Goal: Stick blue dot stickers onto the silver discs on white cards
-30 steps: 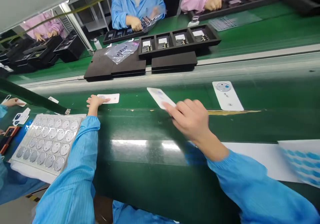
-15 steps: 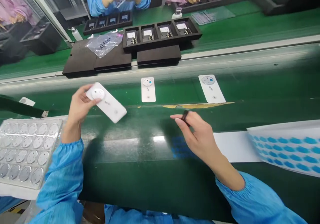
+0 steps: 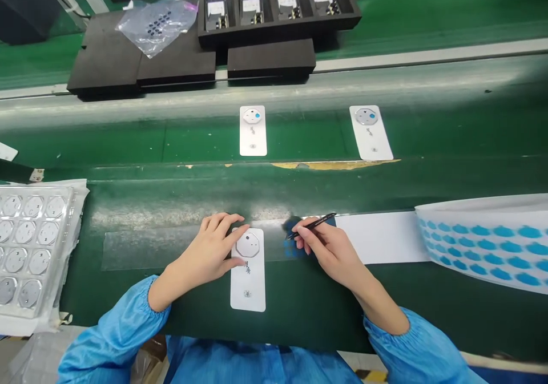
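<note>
Three whole white rectangular cards are lying in view: one white card (image 3: 247,281) is sitting right at the left hand (image 3: 216,247), whose parted thumb and fingers are spreading along its left and upper edges, around a pale octagonal disc (image 3: 247,244); two more cards (image 3: 253,136) (image 3: 373,141) are lying beyond the hands, each bearing one disc with one blue dot. The right hand (image 3: 327,244) is pinching one thin black pen-like tool (image 3: 314,222), its tip pointing toward small blue dots (image 3: 291,251) just beside that hand. Right of it, one white sheet (image 3: 483,247) is showing rows of blue spots. Well beyond both hands, one black tray (image 3: 278,32) is holding four pieces in four compartments, near three flat black blocks (image 3: 272,59) and one clear plastic bag (image 3: 156,24). A glossy green work surface (image 3: 299,304) is stretching beneath everything, a yellowish worn streak (image 3: 338,166) marking it. Left of the left hand, the frame is cutting off a clear plastic tray of round discs (image 3: 36,247) and another white piece (image 3: 6,152); the right hand is partly hiding the blue dots, leaving their number unclear.
</note>
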`<state>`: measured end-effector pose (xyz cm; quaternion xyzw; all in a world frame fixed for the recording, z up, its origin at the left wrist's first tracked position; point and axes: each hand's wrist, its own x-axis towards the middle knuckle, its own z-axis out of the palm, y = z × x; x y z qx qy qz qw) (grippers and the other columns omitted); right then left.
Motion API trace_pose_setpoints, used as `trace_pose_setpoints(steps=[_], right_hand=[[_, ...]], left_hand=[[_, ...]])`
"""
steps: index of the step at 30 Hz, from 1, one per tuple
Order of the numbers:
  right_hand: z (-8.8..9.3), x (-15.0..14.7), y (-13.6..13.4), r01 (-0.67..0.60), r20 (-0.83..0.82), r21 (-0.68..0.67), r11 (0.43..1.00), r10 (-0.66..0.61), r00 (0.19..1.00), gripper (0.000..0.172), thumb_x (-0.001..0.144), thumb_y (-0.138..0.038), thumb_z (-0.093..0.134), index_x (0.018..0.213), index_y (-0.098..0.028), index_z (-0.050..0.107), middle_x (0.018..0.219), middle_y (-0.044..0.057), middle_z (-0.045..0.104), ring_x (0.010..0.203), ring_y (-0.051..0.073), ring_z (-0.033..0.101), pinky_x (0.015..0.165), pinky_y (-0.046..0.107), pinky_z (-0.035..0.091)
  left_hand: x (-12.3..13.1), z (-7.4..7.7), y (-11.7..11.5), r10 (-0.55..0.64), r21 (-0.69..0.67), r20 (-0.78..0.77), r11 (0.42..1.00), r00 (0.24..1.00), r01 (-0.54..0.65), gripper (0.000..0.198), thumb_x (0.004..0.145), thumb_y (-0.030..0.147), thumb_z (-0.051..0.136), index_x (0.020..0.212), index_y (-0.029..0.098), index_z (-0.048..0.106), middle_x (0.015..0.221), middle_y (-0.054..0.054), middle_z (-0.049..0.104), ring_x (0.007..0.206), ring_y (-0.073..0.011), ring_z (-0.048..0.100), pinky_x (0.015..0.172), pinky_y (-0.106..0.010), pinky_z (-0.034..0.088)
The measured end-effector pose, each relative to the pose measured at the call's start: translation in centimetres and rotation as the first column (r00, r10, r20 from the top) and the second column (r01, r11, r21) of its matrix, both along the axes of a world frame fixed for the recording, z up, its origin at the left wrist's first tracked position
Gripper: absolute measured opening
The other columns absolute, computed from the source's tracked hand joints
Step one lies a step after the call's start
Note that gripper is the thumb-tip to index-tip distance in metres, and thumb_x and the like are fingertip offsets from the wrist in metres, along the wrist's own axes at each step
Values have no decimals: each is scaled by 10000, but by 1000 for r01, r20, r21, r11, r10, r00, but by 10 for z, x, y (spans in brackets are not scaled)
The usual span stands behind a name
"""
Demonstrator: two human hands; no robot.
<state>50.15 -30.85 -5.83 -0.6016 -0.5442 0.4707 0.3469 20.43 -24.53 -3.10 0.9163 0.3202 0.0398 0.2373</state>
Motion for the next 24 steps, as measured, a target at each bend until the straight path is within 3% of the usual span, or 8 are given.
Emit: trace_pose_setpoints(steps=[6,11,16,20,24], right_hand=[[-3,4,0,1,-29,18,1000,-1,1000,291,1035,-435,576,935,-194,706,804,50,696,608,135,625,561,263,545],[4,-3,-1,79,-133,-5,997,-79,988,295,1014,-445,618,902,-190,714,705,37,693,545,133,609,518,264,518],[15,-34,9,77,-241,-118,990,-104,965,325,988,-491,648,904,-183,709,679,40,712,519,134,623,523,265,536],[13,-51,19,53,-241,-229,972,-109,964,400,947,-558,676,898,-162,708,688,58,728,506,144,642,512,273,548],[10,-54,21,57,-223,-254,966,-116,968,423,933,-580,685,908,-159,712,693,61,733,500,142,640,513,275,554]], left_hand=[[1,-9,-5,10,32,18,999,1000,-10,627,908,369,781,1440,197,497,1491,-181,491,1326,-376,451,1047,-573,423],[-1,-16,-8,26,18,51,999,998,-27,619,942,401,734,1471,211,475,1500,-183,485,1347,-375,438,1052,-571,409],[-1,-18,-8,30,12,61,999,998,-31,622,953,418,716,1486,224,462,1507,-176,478,1350,-371,435,1060,-572,398],[-2,-20,-9,30,22,60,999,998,-32,653,942,432,727,1497,225,452,1510,-171,476,1351,-376,429,1053,-564,398],[-1,-21,-9,36,17,62,999,997,-37,661,948,461,713,1511,240,444,1518,-166,472,1365,-381,417,1060,-560,387]])
